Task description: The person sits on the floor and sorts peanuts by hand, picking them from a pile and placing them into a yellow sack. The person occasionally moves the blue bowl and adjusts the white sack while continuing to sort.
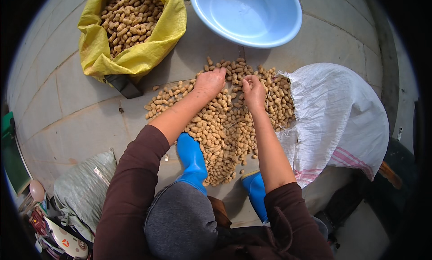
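Unshelled peanuts (216,125) lie spread in a heap on the floor between my boots and beyond them. My left hand (211,81) reaches to the far side of the heap, its curled fingertips down among the peanuts. A short way to the right, my right hand (254,93) is over the heap with thumb and fingers drawn together. Whether either hand holds a peanut is hidden by the fingers. On the right, a white woven sack (337,118) lies on its side, its frayed mouth open towards the heap, with peanuts at the opening.
A yellow woven sack (168,33) full of peanuts stands at the far left, a black object (124,86) against its base. Beyond the heap sits a light-blue plastic basin (243,13). My blue boots (192,155) flank the near peanuts. A grey-green sack (86,182) is at the lower left.
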Motion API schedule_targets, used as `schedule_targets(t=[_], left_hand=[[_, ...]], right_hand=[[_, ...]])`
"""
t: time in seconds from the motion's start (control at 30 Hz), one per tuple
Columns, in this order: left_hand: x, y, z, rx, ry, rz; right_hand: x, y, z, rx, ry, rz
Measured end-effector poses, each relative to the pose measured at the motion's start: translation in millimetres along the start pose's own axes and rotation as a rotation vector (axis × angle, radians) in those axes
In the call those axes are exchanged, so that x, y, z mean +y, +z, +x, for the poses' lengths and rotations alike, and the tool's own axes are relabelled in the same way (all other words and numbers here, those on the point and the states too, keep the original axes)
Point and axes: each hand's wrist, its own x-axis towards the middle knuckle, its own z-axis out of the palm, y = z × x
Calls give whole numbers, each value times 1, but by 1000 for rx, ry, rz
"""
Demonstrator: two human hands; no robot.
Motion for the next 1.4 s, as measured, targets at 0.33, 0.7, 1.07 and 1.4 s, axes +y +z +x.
schedule_targets(t=[0.33,0.7,1.07,1.4], left_hand=[[-59,-9,-63,-107,-326,-1756],[-23,-21,-112,-53,-721,-2353],[-107,-208,-76,1160,-248,-1452],[-36,-52,-73,636,-52,-940]], right_hand=[[-30,17,3,-287,-225,-830],[-49,14,-71,-325,801,1320],[-236,42,-31,-687,33,1114],[3,10,-45,-61,26,148]])
